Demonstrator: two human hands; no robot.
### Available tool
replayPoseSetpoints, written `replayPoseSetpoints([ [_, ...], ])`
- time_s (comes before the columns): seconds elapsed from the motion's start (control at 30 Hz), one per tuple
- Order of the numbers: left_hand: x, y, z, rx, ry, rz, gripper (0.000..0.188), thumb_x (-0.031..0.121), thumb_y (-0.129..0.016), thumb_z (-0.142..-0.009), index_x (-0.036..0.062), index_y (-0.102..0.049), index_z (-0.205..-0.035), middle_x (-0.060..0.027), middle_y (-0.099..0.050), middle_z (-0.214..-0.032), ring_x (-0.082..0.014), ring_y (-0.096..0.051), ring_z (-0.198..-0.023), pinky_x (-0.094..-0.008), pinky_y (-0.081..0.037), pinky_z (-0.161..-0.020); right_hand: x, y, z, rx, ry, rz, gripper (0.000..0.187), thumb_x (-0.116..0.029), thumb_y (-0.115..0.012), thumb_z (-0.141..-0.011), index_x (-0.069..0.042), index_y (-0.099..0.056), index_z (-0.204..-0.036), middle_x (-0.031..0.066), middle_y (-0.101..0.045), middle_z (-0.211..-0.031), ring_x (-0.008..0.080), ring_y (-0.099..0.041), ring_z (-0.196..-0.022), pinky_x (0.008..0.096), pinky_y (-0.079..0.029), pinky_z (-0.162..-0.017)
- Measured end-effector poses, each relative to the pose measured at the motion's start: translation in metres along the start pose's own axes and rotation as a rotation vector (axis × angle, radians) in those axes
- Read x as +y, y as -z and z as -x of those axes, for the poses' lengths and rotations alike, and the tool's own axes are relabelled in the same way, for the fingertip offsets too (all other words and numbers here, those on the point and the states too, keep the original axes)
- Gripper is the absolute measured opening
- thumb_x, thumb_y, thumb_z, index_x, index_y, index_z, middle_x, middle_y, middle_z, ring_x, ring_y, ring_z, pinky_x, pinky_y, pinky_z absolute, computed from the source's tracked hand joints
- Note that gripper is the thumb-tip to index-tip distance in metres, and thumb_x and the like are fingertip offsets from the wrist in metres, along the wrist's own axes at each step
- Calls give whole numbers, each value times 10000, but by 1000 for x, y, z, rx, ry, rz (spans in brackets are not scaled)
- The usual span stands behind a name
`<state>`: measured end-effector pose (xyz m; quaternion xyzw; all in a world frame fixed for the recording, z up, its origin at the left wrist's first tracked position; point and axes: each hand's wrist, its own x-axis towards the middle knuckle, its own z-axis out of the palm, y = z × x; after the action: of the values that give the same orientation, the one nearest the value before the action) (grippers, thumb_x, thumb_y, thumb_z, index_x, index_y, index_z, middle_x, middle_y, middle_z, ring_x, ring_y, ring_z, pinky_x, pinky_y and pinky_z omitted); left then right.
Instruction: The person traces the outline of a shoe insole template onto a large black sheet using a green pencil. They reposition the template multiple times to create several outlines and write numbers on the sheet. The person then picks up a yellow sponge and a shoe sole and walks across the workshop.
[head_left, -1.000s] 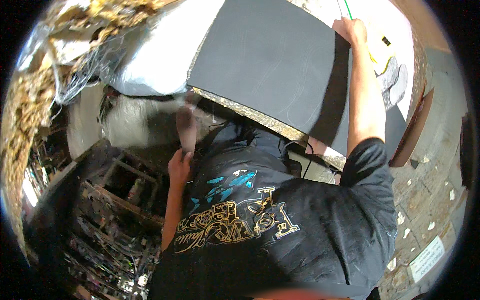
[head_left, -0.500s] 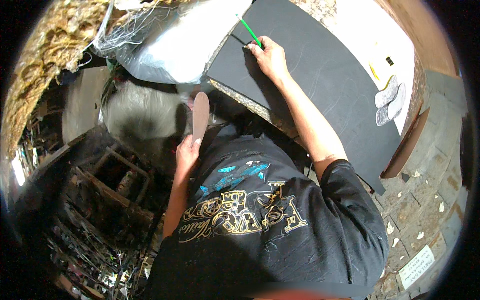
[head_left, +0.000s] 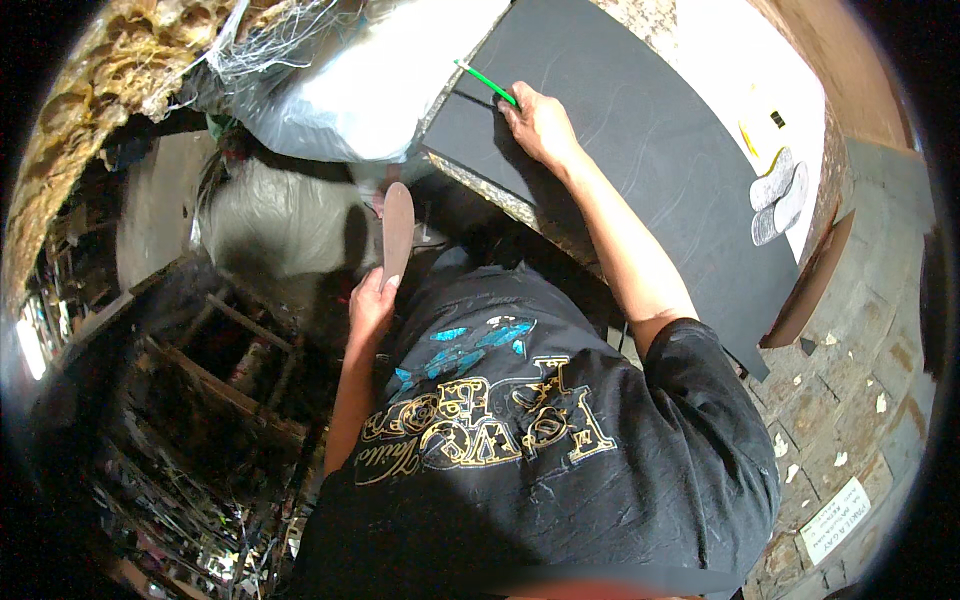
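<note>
A black sheet (head_left: 660, 170) lies over the work table, with faint pale curved outlines drawn on it. My right hand (head_left: 540, 122) is above the sheet's far left part, its fingers closed around a green pencil (head_left: 487, 82) that points up and left. Lower and to the left, off the table, my left hand (head_left: 372, 298) grips the near end of a brown insole-shaped template (head_left: 398, 228). The template stands away from the sheet, its rounded end pointing away from me.
Grey speckled insole-shaped pieces (head_left: 779, 197) lie on white material (head_left: 815, 150) at the right, near a yellow object (head_left: 772, 162). A filled translucent plastic bag (head_left: 350, 105) borders the sheet's left edge. Wooden framing (head_left: 225, 375) and clutter fill the lower left. A tiled floor (head_left: 870, 330) shows at right.
My right hand has shifted slightly nearer to me, and the pencil has tipped to a flatter angle toward the left. My left hand still holds the template, almost unmoved.
</note>
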<state>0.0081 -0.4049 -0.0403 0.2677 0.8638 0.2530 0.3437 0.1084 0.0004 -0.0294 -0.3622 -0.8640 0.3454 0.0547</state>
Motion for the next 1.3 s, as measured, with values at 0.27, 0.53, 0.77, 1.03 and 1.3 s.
replayPoseSetpoints([
  [0.27,-10,6,-13,-44,-47,-83,307,215,-630,-958,22,-665,-1195,-213,-709,-1063,-373,-696,-982,-422,-532,-861,42,43,0,254,-271,-381,235,-254,-638,-977,-61,-646,-1111,197,-738,-910,380,-731,-855,455,-567,-803],
  [0.53,-5,4,-24,-134,-86,-42,297,214,-637,-958,35,-664,-1194,-245,-686,-1066,-447,-669,-974,-476,-533,-835,80,39,6,261,-238,-120,271,-322,-653,-962,-82,-646,-1087,236,-725,-961,456,-696,-949,515,-547,-837],
  [0.77,-4,12,-30,-121,-126,-135,288,209,-618,-961,27,-658,-1181,-245,-678,-1072,-458,-653,-994,-487,-524,-845,77,33,35,262,-291,-137,247,-304,-645,-964,-80,-614,-1062,231,-720,-952,453,-697,-929,533,-544,-811],
  [1.03,-10,16,-39,-241,-105,-299,312,248,-589,-955,8,-656,-1141,-260,-671,-1064,-473,-645,-992,-504,-514,-823,95,59,48,512,-344,-105,223,-272,-636,-991,-61,-647,-1064,132,-712,-798,278,-724,-785,410,-551,-739],
  [1.3,-2,13,-47,-270,-285,-225,313,226,-583,-952,7,-660,-1162,-257,-681,-1042,-463,-654,-975,-498,-516,-831,94,44,108,280,-366,-143,256,-304,-655,-959,-87,-618,-1091,216,-731,-971,433,-703,-959,509,-546,-812],
])
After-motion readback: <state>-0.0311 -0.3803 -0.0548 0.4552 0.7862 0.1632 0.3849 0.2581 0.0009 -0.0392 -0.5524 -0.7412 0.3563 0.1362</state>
